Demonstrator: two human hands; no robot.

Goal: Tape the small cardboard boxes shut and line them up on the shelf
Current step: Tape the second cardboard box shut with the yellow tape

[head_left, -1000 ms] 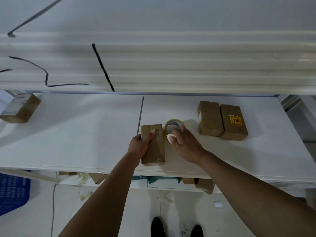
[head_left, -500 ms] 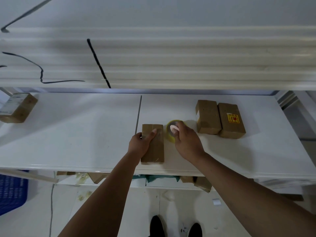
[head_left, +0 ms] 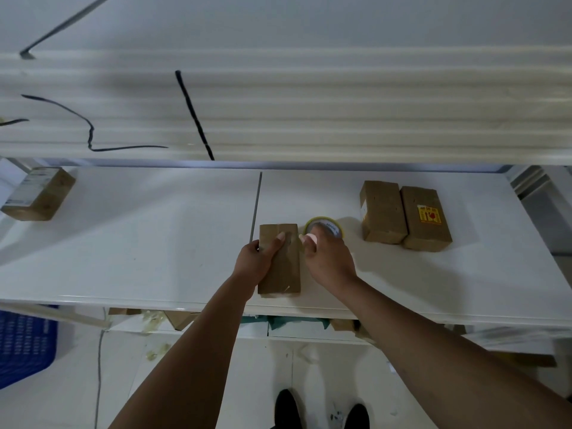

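Tape roll (head_left: pixel 324 225): half hiding under right hand's (head_left: pixel 331 261) curled fingers.
Box (head_left: pixel 286 274): left hand (head_left: pixel 255 263) is gripping it, left of roll.
Two boxes (head_left: pixel 383 212): sitting right of roll.

Packing storeroom: shelf (head_left: pixel 139 243), cardboard boxes (head_left: pixel 383 212)

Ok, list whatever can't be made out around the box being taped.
Head view:
- tape roll: near side hidden by the right hand.
- Any tape strip reaching the held box: too dim to tell.
- Yellow label print: too small.
- Lower-shelf clutter: cut off by the shelf edge.
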